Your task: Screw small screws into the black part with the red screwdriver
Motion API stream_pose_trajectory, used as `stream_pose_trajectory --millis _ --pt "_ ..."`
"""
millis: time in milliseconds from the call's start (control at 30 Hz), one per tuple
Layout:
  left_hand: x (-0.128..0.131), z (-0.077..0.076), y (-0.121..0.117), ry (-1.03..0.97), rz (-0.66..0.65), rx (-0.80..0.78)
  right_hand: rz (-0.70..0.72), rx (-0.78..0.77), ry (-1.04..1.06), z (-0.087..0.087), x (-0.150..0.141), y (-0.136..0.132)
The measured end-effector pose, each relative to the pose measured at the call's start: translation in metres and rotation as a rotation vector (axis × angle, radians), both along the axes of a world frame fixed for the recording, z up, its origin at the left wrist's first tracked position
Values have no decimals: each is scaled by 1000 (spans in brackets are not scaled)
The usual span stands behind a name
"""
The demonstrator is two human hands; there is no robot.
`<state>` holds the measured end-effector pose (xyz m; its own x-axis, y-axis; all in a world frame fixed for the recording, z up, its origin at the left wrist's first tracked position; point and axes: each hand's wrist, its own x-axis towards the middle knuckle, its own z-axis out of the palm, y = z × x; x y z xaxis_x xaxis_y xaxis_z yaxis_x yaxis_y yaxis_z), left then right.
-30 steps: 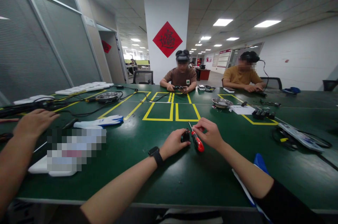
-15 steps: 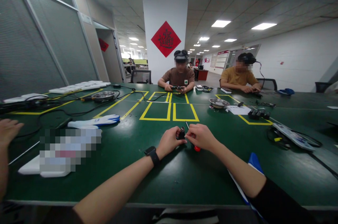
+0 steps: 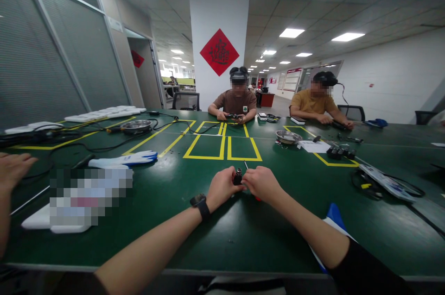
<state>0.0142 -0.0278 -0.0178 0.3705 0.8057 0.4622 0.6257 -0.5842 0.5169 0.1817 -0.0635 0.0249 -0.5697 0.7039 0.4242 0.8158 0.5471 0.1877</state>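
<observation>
My left hand (image 3: 224,189), with a dark watch on its wrist, holds a small black cylindrical part (image 3: 238,177) upright, its metal-coloured end facing up. Right beside it, my right hand (image 3: 261,184) has thumb and finger pinched together at the part's side. Whatever those fingertips hold is too small or hidden to make out. Under the right hand lies a red-handled screwdriver (image 3: 245,164); only its shaft tip and a bit of red handle show.
A blue-and-white glove (image 3: 125,160) and white items, partly blurred, lie to the left, near another person's hand (image 3: 15,170). Metal bowls (image 3: 288,136), black parts (image 3: 342,151) and a power strip (image 3: 385,183) are farther off. Another glove (image 3: 334,216) lies under my right forearm. Two people sit opposite.
My right hand has moved left from above the screwdriver to the black part, now covering most of the screwdriver. The other person's hand at the left has drawn back toward the picture's edge.
</observation>
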Motion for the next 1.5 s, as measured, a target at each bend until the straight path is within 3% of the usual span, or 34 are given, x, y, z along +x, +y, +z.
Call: stream_pose_trajectory --millis 300,600,667,800,867,1000,1233,1367,1500 --pt "2 7 -3 26 -5 -44 10 -24 -37 5 2 -4" --pt "-2 2 5 -25 -121 -65 160 -61 -16 4 5 0" --pt "-2 1 6 -35 -138 -68 137 -97 103 5 10 3" --pt "-2 0 7 -50 -139 -78 -53 -115 321 5 29 11" --pt "-1 -1 7 -50 -132 -86 -66 -150 247 2 38 16" --pt "-1 -1 8 -33 -140 -76 0 -357 3 -4 41 22" --pt "-1 -1 6 -26 -147 -71 110 -438 -37 9 31 16" --pt "-1 -1 5 -23 -125 -68 155 -412 136 11 36 16" --pt "-1 -1 5 -25 -143 -46 153 -318 654 7 38 20"
